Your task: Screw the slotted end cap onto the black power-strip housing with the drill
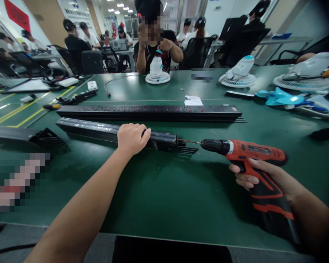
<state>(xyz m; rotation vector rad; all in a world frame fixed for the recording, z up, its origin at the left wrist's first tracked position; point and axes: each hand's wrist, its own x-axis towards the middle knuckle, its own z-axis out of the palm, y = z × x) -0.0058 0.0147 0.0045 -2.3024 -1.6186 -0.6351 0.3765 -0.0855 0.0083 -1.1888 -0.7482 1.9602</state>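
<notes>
My left hand (132, 139) is wrapped over the middle of a long black power strip housing (98, 128), which lies slantwise on the green table. In my right hand (265, 175) is a red and black cordless drill (256, 151), gripped by its handle. The drill's long thin bit (190, 141) points left and reaches the right end of the housing; whether its tip sits in a screw cannot be made out. Behind it lies a second long black power strip (153, 113) with a row of sockets and red dots on top.
Across the table (164, 204) a person (159, 44) works at a white fan (157, 71). More fan parts (238, 73) and blue fan blades (281, 98) lie at the right. A screwdriver (52, 107) and another black housing (16, 135) are at the left. White paper (193, 100) lies behind the strips.
</notes>
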